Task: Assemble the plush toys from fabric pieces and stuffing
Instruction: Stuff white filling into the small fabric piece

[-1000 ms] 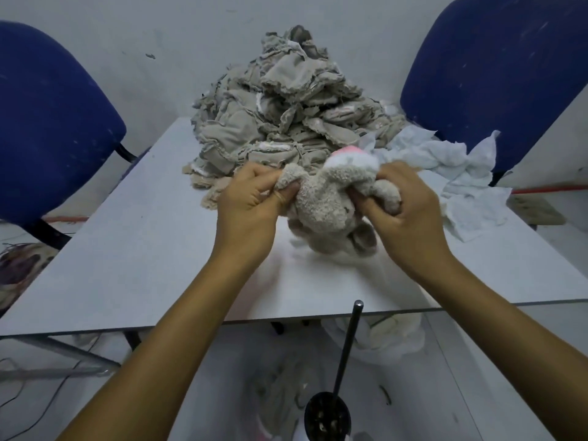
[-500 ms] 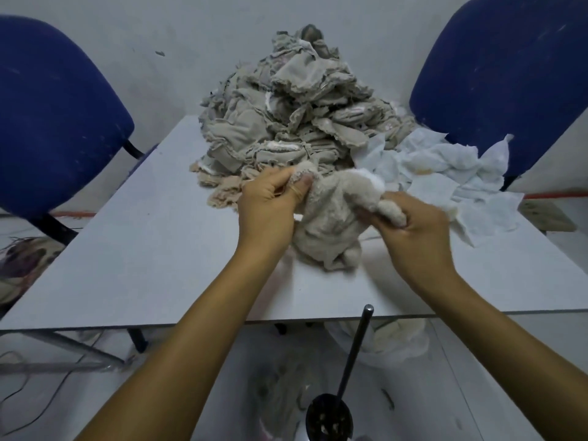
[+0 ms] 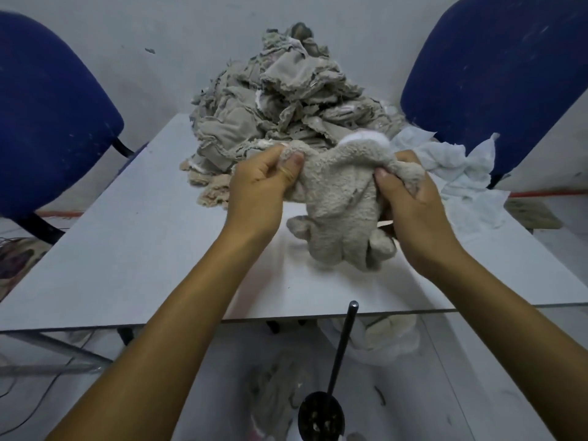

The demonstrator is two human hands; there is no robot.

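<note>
Plush toy skin (image 3: 337,202): one unit, beige fuzzy terry, limp and unstuffed, held just above the counter (image 3: 143,249) at centre. Long axis runs 12 to 6 o'clock, limbs hanging toward 6. Left hand (image 3: 261,189) pinches its 10 o'clock corner; right hand (image 3: 410,198) grips its 2 o'clock corner. One heap of beige fabric pieces (image 3: 280,103) lies at 12 o'clock.

We have one view only, worn on the person's head, wide-angle, looking forward and down. It sits close above the forearms, takes in the worktop (image 3: 133,249) from its near edge to the far wall, and catches the floor beneath at the bottom.
</note>
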